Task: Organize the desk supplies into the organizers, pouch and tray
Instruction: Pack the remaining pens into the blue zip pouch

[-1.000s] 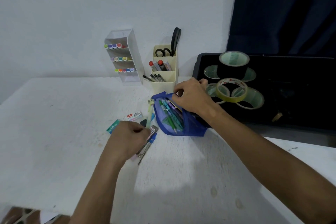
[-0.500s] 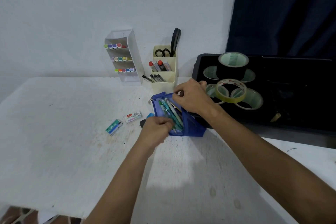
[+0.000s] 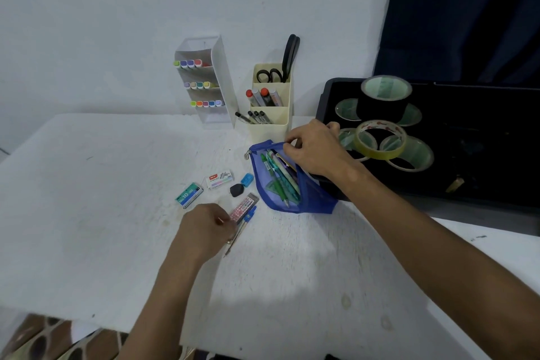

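Right hand (image 3: 314, 152) pinching the upper rim of the blue mesh pouch (image 3: 295, 193), holding its mouth open; pens (image 3: 279, 175) inside, pouch lying beside the black tray (image 3: 330, 90) and just in front of the cream organizer (image 3: 270, 108). Left hand (image 3: 206, 229) curled on the white table (image 3: 87, 184), fingertips gripping the near end of a pink lead case (image 3: 245, 207) and a blue pen (image 3: 244, 225), near the pouch's lower left. Staple boxes (image 3: 189, 195), sharpener (image 3: 247, 178) just beyond the left hand.
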Demonstrator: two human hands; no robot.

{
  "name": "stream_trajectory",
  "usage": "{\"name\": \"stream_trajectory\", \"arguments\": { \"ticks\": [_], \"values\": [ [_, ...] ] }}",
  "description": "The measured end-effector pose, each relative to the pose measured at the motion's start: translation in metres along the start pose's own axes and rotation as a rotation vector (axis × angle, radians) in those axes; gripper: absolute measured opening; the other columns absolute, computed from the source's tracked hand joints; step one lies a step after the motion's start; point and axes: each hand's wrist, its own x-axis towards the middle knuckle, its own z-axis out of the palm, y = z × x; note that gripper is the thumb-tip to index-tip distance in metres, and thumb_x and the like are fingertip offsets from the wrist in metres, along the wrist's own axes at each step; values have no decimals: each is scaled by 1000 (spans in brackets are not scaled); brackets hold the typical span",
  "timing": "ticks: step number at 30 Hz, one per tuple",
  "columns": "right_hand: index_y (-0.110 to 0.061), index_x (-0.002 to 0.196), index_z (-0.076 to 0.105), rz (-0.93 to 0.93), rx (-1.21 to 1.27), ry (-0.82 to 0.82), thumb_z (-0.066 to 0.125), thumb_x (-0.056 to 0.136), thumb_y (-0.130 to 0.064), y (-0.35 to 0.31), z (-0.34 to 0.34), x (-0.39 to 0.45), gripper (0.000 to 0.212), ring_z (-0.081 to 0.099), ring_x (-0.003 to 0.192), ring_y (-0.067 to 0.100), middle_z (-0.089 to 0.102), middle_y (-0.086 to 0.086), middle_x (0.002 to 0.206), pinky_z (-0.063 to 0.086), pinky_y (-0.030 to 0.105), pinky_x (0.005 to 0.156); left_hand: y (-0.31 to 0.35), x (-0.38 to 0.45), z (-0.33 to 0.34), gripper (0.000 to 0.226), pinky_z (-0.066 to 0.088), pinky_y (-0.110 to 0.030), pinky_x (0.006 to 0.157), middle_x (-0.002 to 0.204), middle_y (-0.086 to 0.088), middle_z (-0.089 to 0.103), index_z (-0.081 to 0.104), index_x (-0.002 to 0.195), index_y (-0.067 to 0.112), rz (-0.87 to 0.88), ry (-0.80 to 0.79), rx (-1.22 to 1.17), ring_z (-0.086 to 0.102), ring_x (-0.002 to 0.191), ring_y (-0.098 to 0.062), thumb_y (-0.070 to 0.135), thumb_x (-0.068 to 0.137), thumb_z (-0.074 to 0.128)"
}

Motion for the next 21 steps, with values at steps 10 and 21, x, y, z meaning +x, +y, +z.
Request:
{"name": "stream_trajectory", "arguments": {
  "ticks": [10, 21],
  "values": [
    [-25, 99, 74, -12, 11, -9, 53, 89, -36, 2, 0, 0, 25, 50, 109, 19, 70, 3, 97, 24, 44, 98, 2, -5, 12, 30, 40, -22, 73, 95, -2, 56, 66, 116, 19, 21, 28, 121, 50, 81, -12, 35, 95, 51],
    [-26, 100, 72, -6, -4, -10, 51, 91, -37, 4, 4, 2, 26, 50, 109, 18, 69, 2, 99, 23, 43, 97, 23, -10, -12, 13, 39, -17, 56, 78, 6, 59, 57, 90, 16, 59, 70, -197, 52, 68, -2, 26, 87, 65]
  ]
}}
